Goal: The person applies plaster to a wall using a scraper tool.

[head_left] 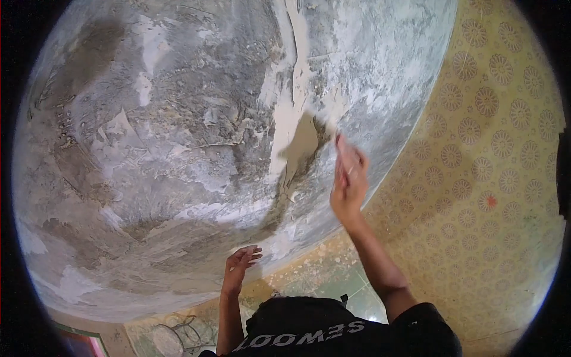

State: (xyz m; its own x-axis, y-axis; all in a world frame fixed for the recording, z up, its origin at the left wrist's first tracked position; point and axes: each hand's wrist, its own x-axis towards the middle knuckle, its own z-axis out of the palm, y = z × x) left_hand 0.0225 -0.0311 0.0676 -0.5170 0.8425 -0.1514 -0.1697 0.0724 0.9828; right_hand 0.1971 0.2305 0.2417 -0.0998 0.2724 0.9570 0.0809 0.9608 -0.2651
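A grey plaster wall fills the middle and left of the head view. A strip of cream-coloured filler runs down it, with a smooth beige patch low on the strip. My right hand is raised just right of that strip, blurred by motion. Its fingers are pressed together and point up at the wall; I cannot tell what thin thing they hold. Lower down, my left hand hangs near the bottom of the wall, fingers loosely bent and apart, holding nothing.
On the right, a yellow wall with a flower-wheel pattern meets the plastered one. Pale specks dot the greenish floor tiles. A round object with a wire-like frame stands at the lower left.
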